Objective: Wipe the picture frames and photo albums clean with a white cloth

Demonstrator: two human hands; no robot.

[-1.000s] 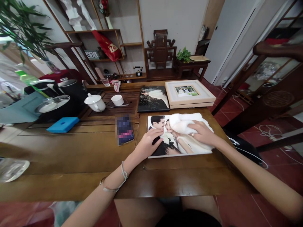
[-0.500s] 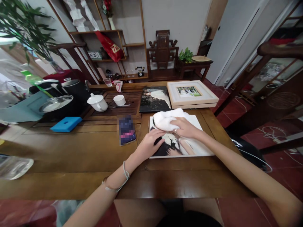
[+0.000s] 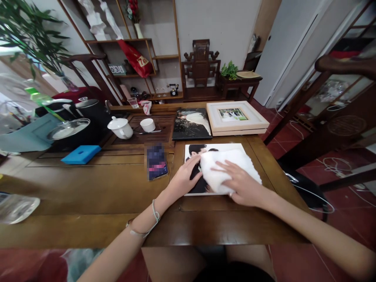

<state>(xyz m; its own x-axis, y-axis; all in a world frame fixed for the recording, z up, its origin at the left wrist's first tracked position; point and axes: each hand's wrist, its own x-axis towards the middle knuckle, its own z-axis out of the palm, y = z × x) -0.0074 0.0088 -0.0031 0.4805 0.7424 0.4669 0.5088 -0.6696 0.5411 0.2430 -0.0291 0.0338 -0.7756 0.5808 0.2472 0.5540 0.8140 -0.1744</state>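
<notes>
A photo panel (image 3: 191,188) showing two people in dark and white clothing lies flat on the wooden table. On its left part rests my left hand (image 3: 188,174), with fingers stretched, thumb apart and fingertips at the cloth's edge. A white fluffy cloth (image 3: 213,176) is spread over the panel's middle and right, hiding much of the picture. My right hand (image 3: 239,182) presses down on this cloth and holds it, its fingers partly spread and bent over the fabric.
Behind the panel lie a dark photo panel (image 3: 190,131) and a stack of pale frames (image 3: 255,123). Left of my hands are a blurred phone (image 3: 157,162), a white cup (image 3: 147,125), a lidded white bowl (image 3: 121,128) and a blue block (image 3: 81,154). Chair (image 3: 346,121) stands right.
My right hand has moved toward me and slightly right with the cloth, which is now spread wider. The panel's upper left shows. My left hand has barely shifted.
</notes>
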